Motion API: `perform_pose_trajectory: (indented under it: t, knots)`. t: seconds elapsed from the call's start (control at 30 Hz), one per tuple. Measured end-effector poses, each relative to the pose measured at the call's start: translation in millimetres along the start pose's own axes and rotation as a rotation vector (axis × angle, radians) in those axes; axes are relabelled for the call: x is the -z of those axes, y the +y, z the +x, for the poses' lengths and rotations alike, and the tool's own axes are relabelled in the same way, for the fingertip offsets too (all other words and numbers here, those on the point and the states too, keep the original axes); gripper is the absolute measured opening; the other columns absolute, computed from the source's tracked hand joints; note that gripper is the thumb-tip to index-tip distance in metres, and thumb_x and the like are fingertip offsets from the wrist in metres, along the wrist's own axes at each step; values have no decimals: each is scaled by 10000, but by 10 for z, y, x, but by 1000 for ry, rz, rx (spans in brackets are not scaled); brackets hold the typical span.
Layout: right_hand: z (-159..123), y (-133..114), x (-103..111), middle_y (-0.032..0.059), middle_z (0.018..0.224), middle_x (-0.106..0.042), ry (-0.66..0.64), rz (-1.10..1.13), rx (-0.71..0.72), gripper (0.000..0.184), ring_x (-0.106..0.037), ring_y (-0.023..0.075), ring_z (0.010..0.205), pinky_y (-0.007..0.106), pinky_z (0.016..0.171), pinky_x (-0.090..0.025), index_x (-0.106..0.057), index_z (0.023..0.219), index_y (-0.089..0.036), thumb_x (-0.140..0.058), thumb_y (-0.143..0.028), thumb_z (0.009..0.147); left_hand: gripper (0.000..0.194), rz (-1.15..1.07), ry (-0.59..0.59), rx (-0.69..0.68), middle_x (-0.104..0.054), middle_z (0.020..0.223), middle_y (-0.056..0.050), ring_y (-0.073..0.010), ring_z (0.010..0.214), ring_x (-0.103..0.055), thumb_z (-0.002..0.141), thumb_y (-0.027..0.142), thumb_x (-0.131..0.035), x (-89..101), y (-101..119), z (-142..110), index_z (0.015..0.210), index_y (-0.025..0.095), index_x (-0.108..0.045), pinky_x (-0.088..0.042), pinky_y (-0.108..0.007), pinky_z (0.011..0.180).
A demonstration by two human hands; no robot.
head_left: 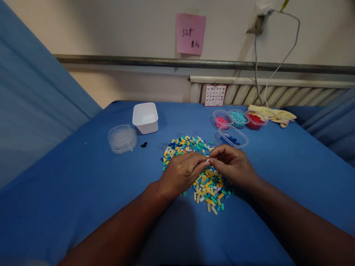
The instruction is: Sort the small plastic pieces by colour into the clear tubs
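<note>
My left hand (182,173) and my right hand (234,165) meet fingertip to fingertip above a loose pile of small toy building bricks (209,186). A small white brick (208,160) shows between their fingertips, pinched by both hands. The pile mixes yellow, cream, green, blue and white bricks, and my hands hide its middle. Just beyond my right hand stands a clear tub of dark blue bricks (233,140).
Clear tubs of pink bricks (222,122), turquoise bricks (238,118) and red bricks (255,120) stand at the back right, by a yellow cloth (273,113). A white container (145,118), clear lids (122,139) and black pieces (144,144) lie left on the blue cloth (83,177).
</note>
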State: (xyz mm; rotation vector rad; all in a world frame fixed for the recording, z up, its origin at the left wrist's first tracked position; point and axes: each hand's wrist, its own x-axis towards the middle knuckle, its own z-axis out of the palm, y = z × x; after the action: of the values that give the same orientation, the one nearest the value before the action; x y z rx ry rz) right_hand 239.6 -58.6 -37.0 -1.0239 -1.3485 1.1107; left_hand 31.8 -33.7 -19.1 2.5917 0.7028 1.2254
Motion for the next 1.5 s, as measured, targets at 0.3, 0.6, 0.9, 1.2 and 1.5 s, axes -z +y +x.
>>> perform_pose_trajectory:
  t: [0.3,0.6,0.9,1.2,1.5]
  knots:
    - [-23,-25,3,0,823,-702,14,-68,36,181,-642,161,728,307,664,-506,-692,1000,-235,-809,-314,888,68,-27,-8,84,-770,921,-10,-140,832,-740,1032,226,-688,-31,-21,-13,1052,176,-731,-569,-262,769]
    - [-52,-86,47,21,938,-717,-34,-401,366,27,-685,179,859,341,789,-545,-673,1000,-240,-684,-218,991,65,-224,17,268,-798,934,-6,-129,842,-752,991,238,-740,-29,11,-16,1014,207,-793,-566,-250,784]
    - [-49,-116,68,22,993,-732,-41,-581,612,163,-717,174,937,329,826,-570,-633,1081,-250,-650,-112,997,164,-621,-30,729,-724,721,-13,-102,626,-609,906,338,-792,-46,66,19,925,179,-827,-449,-208,572]
    - [-56,-152,58,30,983,-732,-43,-615,640,145,-720,182,925,334,822,-584,-630,1082,-244,-638,-119,1009,215,-774,-46,842,-734,759,-38,-115,665,-630,854,353,-824,-67,68,40,956,164,-821,-479,-233,630]
    - [-64,-192,74,82,1114,-728,-73,-656,701,318,-704,227,1039,412,892,-600,-622,1272,-242,-706,-147,980,298,-960,-145,883,-710,762,-38,-96,612,-572,874,433,-829,17,33,76,957,149,-793,-449,-236,603]
